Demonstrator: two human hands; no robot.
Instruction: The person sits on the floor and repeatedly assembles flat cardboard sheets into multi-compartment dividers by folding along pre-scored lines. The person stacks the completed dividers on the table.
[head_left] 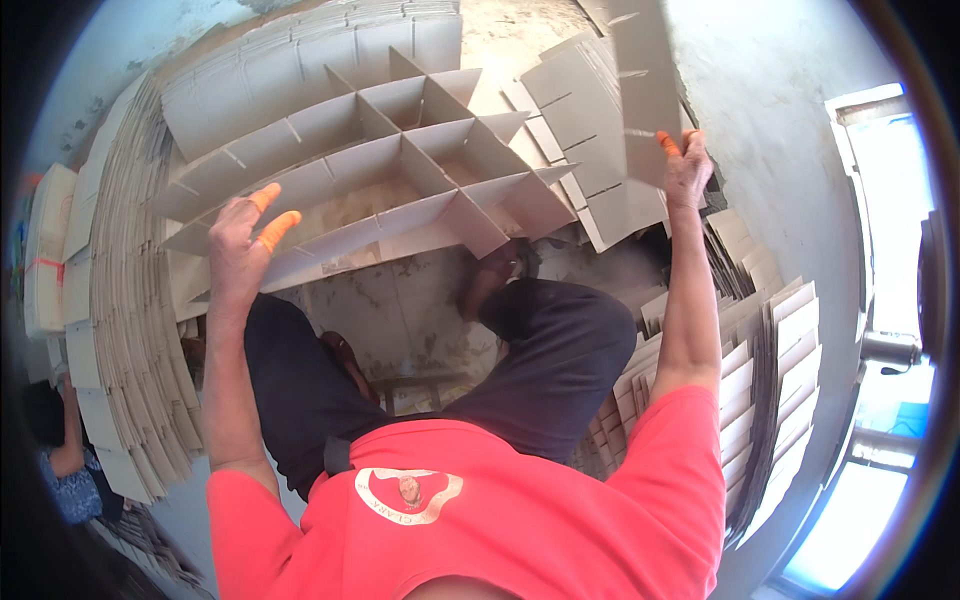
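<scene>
Plastered wall (765,130) on the right, cardboard stack (140,290) on the left; interlocked cardboard divider grid (370,165) sits between them, just beyond the person's knees (580,320). Left hand (240,235) is over the grid's left end, thumb and finger spread in orange finger cots (279,232), can't tell if it's touching. Right hand (688,170) pinches the near end of a slotted cardboard strip (648,85), right of the grid.

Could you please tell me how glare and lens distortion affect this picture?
Head view: glare whitens the windows at right; the fisheye bows the cardboard stack at left; corners go black; the left hand and the right hand, holding a cardboard strip, look fairly sharp.
</scene>
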